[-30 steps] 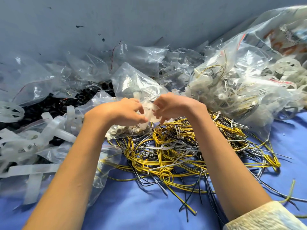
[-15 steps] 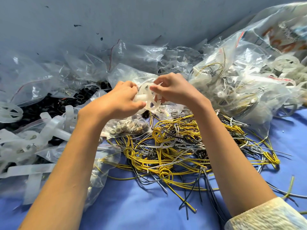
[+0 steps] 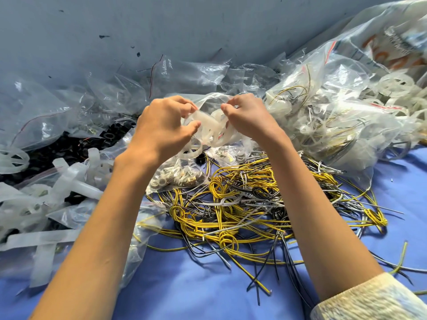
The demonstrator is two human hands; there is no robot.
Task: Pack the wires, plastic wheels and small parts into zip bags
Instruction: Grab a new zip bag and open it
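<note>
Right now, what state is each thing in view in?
left hand, pinching the zip bag
right hand, pinching the zip bag
zip bag, held up, crumpled
plastic wheels, bunched between the hands
wires, loose, tangled on blue cloth
bag of small parts, filled, lying flat

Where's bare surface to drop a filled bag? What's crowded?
Bare blue cloth lies at the near edge, below the wire tangle. A second patch sits at the right edge, beside the stuffed bags. Crowded: plastic strips at left, empty bags along the wall.
</note>
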